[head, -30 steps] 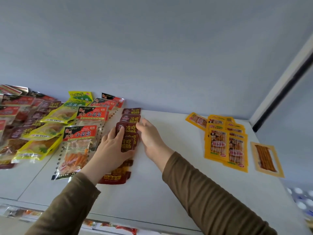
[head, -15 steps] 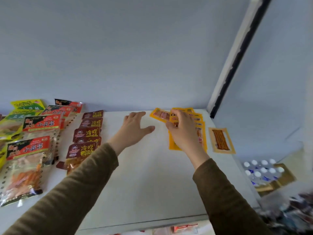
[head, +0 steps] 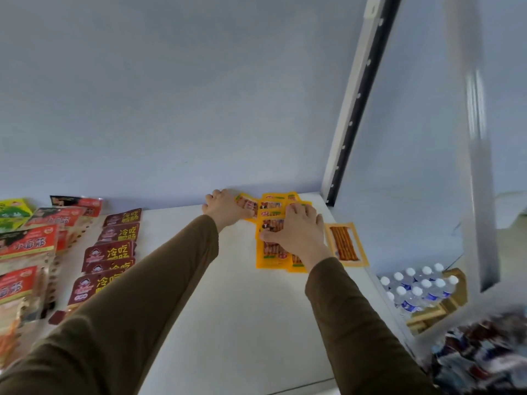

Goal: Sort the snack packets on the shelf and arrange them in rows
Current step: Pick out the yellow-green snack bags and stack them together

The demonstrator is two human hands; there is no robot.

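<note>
While yellow packets (head: 271, 256) lie under both hands | left hand (head: 226, 209) spread flat | right hand (head: 296, 233) spread flat

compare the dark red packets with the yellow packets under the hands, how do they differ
The dark red packets lie in a tidy overlapping column at the shelf's left, untouched. The yellow packets sit in a looser overlapping cluster near the right back corner, with the left hand and right hand resting on them. Both lie flat on the white shelf.
</note>
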